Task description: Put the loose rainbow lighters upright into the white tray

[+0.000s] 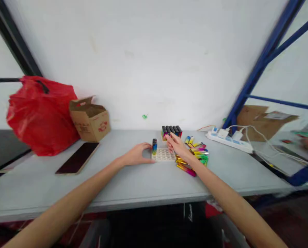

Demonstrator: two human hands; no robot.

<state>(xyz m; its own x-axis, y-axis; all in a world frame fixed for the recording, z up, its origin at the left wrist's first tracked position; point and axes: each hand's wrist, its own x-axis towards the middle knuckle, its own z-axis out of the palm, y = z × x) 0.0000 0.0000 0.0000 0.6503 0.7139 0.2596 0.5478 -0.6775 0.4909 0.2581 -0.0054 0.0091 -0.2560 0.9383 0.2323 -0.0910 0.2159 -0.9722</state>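
Holds left hand open, thumb and fingers spread around the left end of a white rectangular tray with round sockets. Shows upright, dark-topped blue-and-yellow lighters at that end. Curls right hand just in front of a packed block of black-topped lighters; cannot confirm a grip. Shows loose, shiny multicoloured lighters beside the tray, at right.
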